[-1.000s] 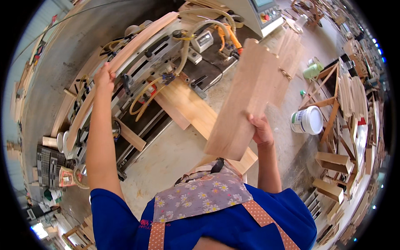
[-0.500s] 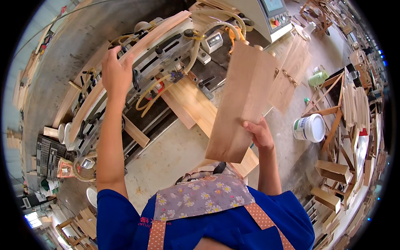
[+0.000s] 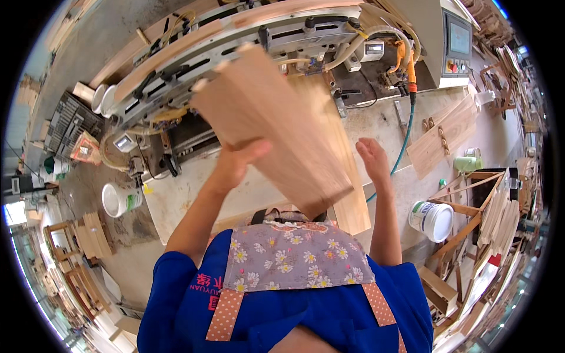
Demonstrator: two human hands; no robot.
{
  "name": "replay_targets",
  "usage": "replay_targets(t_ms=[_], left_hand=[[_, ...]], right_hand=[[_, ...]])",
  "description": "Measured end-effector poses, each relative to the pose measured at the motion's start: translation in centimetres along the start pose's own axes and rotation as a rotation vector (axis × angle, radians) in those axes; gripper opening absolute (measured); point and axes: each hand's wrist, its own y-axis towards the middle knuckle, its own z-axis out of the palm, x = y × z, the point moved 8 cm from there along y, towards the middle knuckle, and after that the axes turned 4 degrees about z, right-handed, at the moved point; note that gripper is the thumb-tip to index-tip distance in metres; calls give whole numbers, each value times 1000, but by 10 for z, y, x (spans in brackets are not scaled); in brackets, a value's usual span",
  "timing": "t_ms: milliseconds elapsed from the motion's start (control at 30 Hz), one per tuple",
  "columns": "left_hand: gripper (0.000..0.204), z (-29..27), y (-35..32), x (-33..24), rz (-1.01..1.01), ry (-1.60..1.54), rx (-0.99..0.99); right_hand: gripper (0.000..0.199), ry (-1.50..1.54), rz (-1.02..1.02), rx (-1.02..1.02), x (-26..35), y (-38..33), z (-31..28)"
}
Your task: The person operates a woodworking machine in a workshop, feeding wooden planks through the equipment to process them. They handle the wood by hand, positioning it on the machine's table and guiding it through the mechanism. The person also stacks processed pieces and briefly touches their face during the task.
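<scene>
My left hand (image 3: 235,163) grips a wide, pale wooden board (image 3: 276,123) at its left edge and holds it tilted in front of my chest. Its far end points at a long woodworking machine (image 3: 235,41). My right hand (image 3: 373,156) hovers just right of the board, fingers apart, holding nothing. Under the board, a longer plank (image 3: 347,188) lies on the dusty work surface (image 3: 176,200). The board hides part of the plank and of the machine.
A control cabinet with a screen (image 3: 456,41) stands at the back right, an orange-handled hose (image 3: 409,70) beside it. White buckets sit at the left (image 3: 120,200) and right (image 3: 432,220). Boards (image 3: 441,138) and wooden frames (image 3: 488,212) crowd the right side.
The board has passed from my right hand to my left, which came down from the machine. My right hand let go and now hangs free. The board swung left across my chest.
</scene>
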Motion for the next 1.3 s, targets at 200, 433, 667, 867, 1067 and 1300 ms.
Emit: replay_targets(t_ms=[200, 433, 667, 867, 1067, 1300], left_hand=[[51, -86, -42, -25, 122, -157, -413], [53, -164, -110, -29, 179, -207, -695], [44, -213, -174, -40, 296, -341, -933], [40, -248, -230, -89, 613, -401, -971], [36, -280, -350, -108, 839, -417, -1165], [23, -288, -506, -38, 980, -474, -1523]], right_hand=[[43, -245, 180, 167, -44, -3, 47], [32, -25, 343, 215, -65, -86, -41], [25, 26, 300, 151, -67, -150, -164], [39, -360, -87, 553, 78, -86, -51], [30, -439, -378, 884, 158, -82, 110], [39, -273, -118, 1017, 82, -54, 143]])
